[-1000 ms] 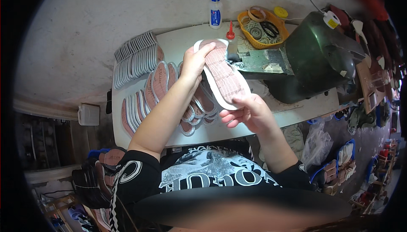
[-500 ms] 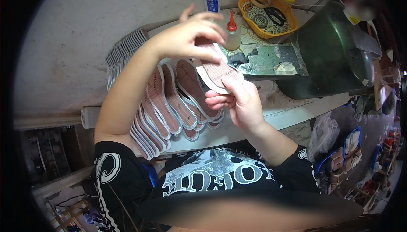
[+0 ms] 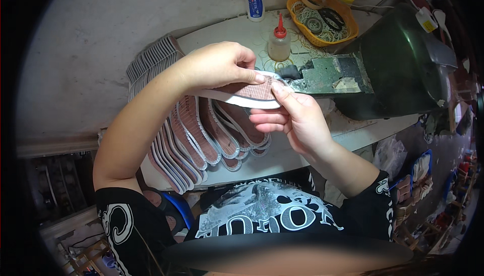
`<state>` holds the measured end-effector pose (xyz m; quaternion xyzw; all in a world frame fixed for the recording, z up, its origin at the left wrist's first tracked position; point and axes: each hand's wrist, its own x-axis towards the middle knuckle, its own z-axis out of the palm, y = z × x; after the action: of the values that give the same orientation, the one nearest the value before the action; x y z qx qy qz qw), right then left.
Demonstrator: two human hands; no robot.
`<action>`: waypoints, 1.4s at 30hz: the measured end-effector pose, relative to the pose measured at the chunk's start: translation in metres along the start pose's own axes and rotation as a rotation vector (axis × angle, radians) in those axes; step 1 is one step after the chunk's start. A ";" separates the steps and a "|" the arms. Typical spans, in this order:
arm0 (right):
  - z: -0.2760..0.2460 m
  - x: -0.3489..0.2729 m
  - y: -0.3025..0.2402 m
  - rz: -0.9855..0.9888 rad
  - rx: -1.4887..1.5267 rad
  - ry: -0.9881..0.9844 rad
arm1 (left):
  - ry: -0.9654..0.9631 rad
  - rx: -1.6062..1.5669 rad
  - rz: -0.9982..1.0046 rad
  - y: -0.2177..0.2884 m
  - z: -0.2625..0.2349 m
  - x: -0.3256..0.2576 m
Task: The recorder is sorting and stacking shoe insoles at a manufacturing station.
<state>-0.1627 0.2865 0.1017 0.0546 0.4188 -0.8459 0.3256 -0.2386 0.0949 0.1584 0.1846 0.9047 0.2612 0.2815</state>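
Between my hands is a shoe insole with a pinkish checked face and a white rim, held in front of the tip of the green machine arm. My left hand grips it from above, its thumb lying on the checked face and its other fingers partly hidden. At the rounded right end, my right hand pinches it with the thumb on top and curled fingers beneath. Just below, a fanned row of similar insoles lies on the white tabletop, partly covered by my left arm.
The green machine takes up the right side, its flat arm reaching toward my hands. Behind stand a red-capped squeeze bottle, a white-and-blue bottle and a yellow basket of cords and rings. More stacked insoles lean by the wall.
My left hand has come down from its raised, spread position and closed on the insole. The insole has turned from steeply slanted to nearly level, its right end still in my right hand.
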 end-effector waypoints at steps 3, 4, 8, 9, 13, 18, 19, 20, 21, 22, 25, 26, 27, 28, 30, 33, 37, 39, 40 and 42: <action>0.000 0.000 0.002 -0.044 -0.016 -0.009 | 0.027 -0.108 -0.051 -0.007 0.010 -0.002; 0.002 -0.001 0.001 -0.041 -0.003 -0.009 | 0.036 -0.101 -0.052 -0.007 0.013 -0.004; -0.003 0.000 0.004 -0.067 -0.028 -0.011 | 0.057 -0.197 -0.150 0.001 0.024 -0.014; -0.005 0.000 0.004 -0.073 -0.030 -0.019 | 0.042 -0.289 -0.189 0.004 0.026 -0.016; -0.012 0.002 0.004 -0.115 -0.097 0.010 | 0.038 -0.305 -0.251 0.010 0.035 -0.016; -0.013 0.006 0.007 -0.117 -0.105 0.007 | 0.112 -0.393 -0.354 0.009 0.043 -0.022; -0.015 0.004 0.007 -0.119 -0.104 0.004 | 0.113 -0.390 -0.354 0.010 0.047 -0.021; -0.018 0.001 0.006 -0.125 -0.126 -0.032 | 0.130 -0.494 -0.356 0.011 0.052 -0.019; -0.021 0.001 0.005 -0.129 -0.149 -0.069 | 0.147 -0.598 -0.358 0.013 0.054 -0.018; -0.017 -0.009 0.000 -0.106 -0.111 -0.050 | 0.147 -0.597 -0.360 0.016 0.054 -0.019; -0.033 -0.029 -0.004 0.057 -0.158 -0.136 | -0.003 -0.709 -0.374 0.021 0.051 -0.024; -0.039 -0.041 -0.003 0.073 -0.242 -0.175 | 0.004 -0.727 -0.363 0.020 0.051 -0.024; -0.044 -0.054 0.000 0.089 -0.326 -0.215 | 0.009 -0.744 -0.352 0.019 0.051 -0.024; -0.043 -0.067 0.001 0.112 -0.366 -0.243 | 0.018 -0.739 -0.343 0.017 0.051 -0.023; -0.043 -0.073 0.009 0.047 -0.305 -0.206 | 0.030 -0.730 -0.339 0.009 0.049 -0.018; -0.041 -0.061 0.021 -0.055 -0.227 -0.118 | 0.001 -0.675 -0.336 0.001 0.039 -0.012; -0.038 -0.034 0.021 -0.166 -0.164 -0.047 | 0.178 -0.547 -0.365 -0.025 0.040 0.002; -0.034 -0.019 0.025 -0.193 -0.167 -0.035 | 0.454 -0.611 -0.317 -0.020 0.051 -0.001; -0.032 -0.013 0.026 -0.224 -0.170 -0.027 | 0.427 -0.774 -0.292 -0.012 0.052 -0.008; -0.030 -0.004 0.025 -0.198 -0.128 -0.038 | 0.369 -0.941 -0.190 -0.009 0.064 -0.020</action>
<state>-0.1503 0.3000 0.0672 -0.0238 0.4689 -0.8464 0.2512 -0.1859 0.1016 0.1162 -0.0944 0.7365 0.6416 0.1925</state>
